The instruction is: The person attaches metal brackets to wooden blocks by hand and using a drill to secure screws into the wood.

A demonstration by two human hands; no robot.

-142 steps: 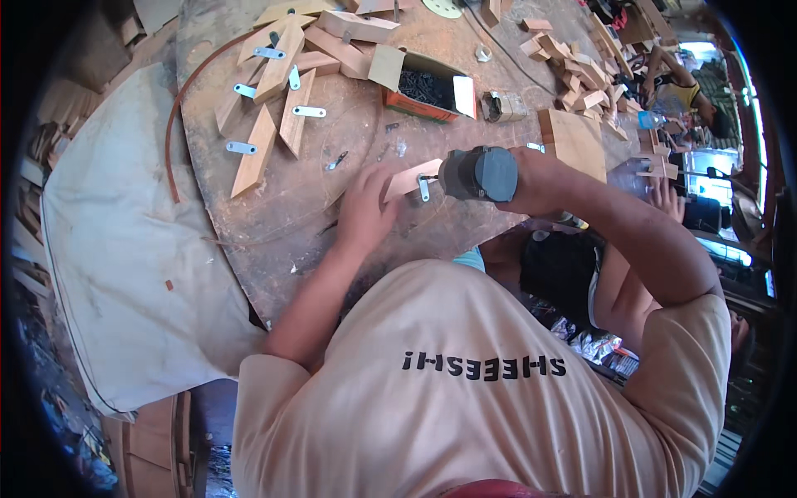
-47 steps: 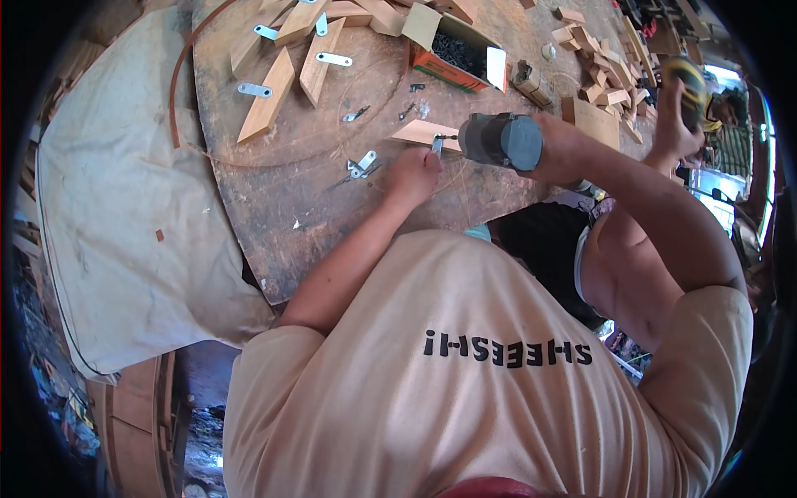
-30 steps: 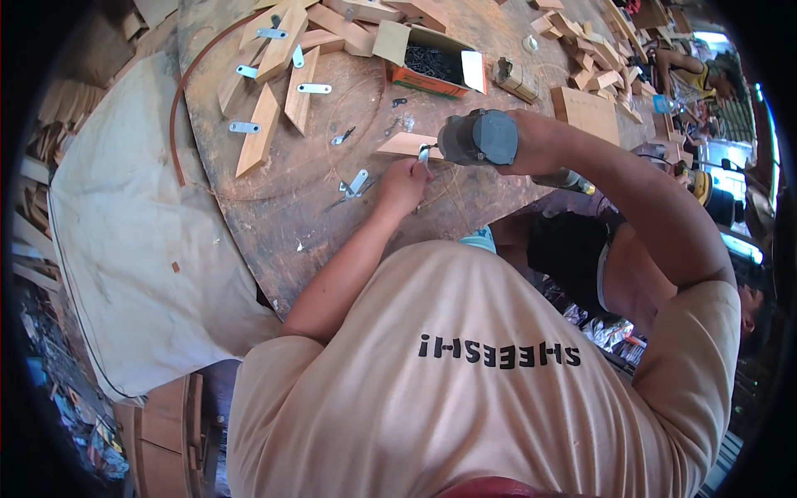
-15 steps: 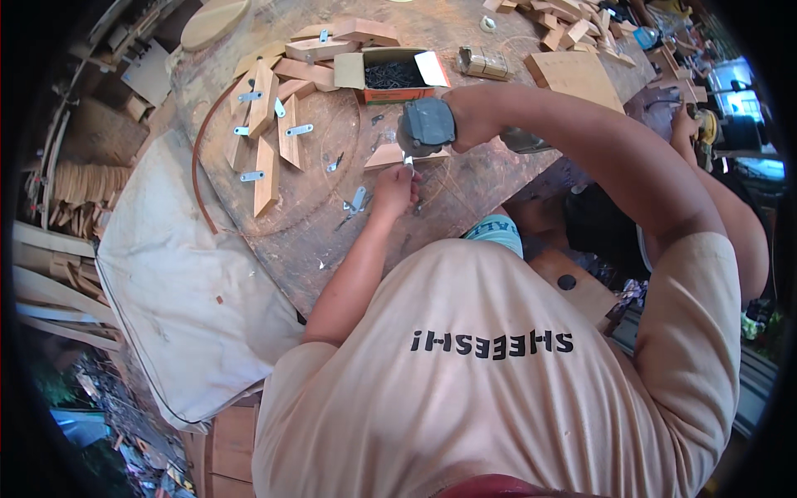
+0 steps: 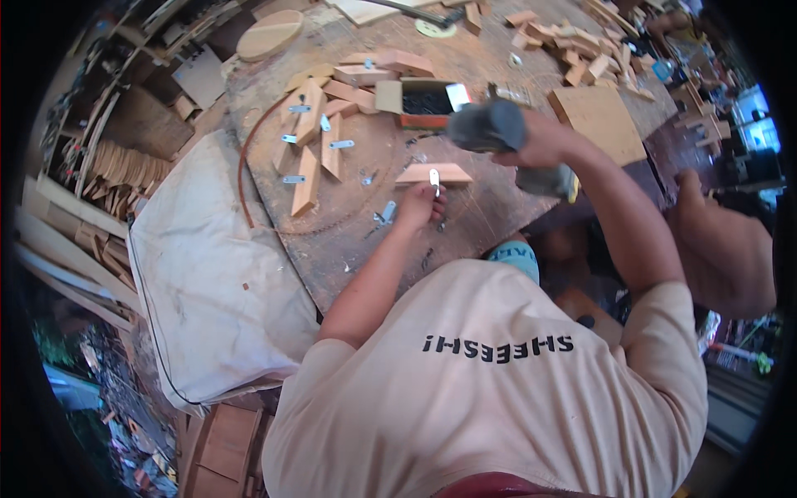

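Note:
My left hand [image 5: 422, 205] pinches the lower end of a small metal plate [image 5: 434, 176]. That plate lies across a short wooden block [image 5: 457, 173] with slanted ends, flat on the worktable. Up and to the right, my right hand [image 5: 544, 139] grips a cordless drill [image 5: 487, 126], blurred by motion, with its head apart from the block. Beside my left hand lies a loose metal plate [image 5: 385, 214]. Behind the drill's head stands an open carton [image 5: 423, 121] of dark screws. Further left, several wooden blocks [image 5: 305, 183] carry similar plates.
A flat wooden board [image 5: 598, 124] lies right of the drill, with a heap of wood offcuts [image 5: 594, 54] beyond. A round wooden piece [image 5: 270, 35] sits at the far left of the worktable [image 5: 349, 257]. Pale cloth [image 5: 220, 282] hangs by its left edge. Another person's arm [image 5: 722, 232] is at right.
The drill has moved right and away from the plate, uncovering the block. My left hand still holds the plate. The whole view has shifted slightly.

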